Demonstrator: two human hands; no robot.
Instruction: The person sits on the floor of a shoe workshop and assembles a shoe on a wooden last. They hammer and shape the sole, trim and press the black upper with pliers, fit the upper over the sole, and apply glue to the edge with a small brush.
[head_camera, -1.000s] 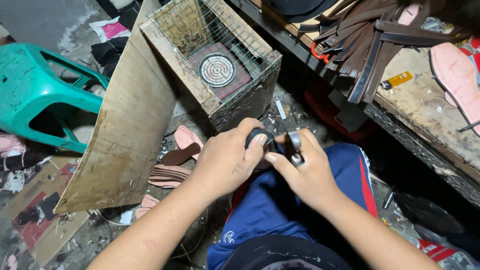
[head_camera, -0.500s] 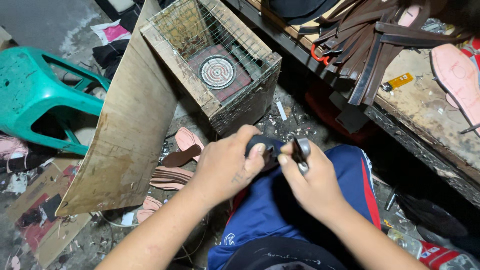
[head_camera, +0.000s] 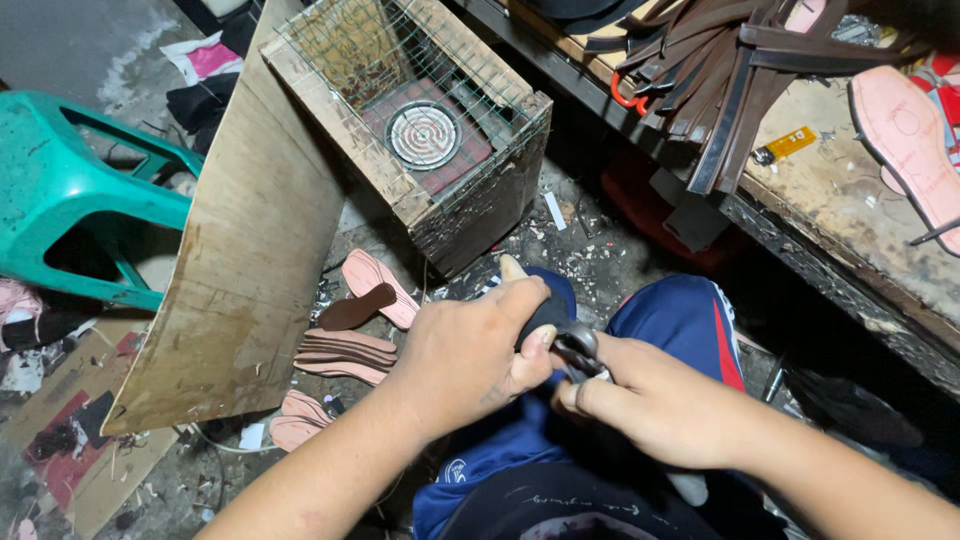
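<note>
Plywood board leaned against a wire-topped wooden box with a round heating coil inside. Workbench at right carried brown straps and a pink sole. Stack of pink soles lay on the floor. Over the lap, left hand was curled tight around a dark sandal piece, long axis pointing up-left, away from the body. Right hand pinched a metal tool touching it.
</note>
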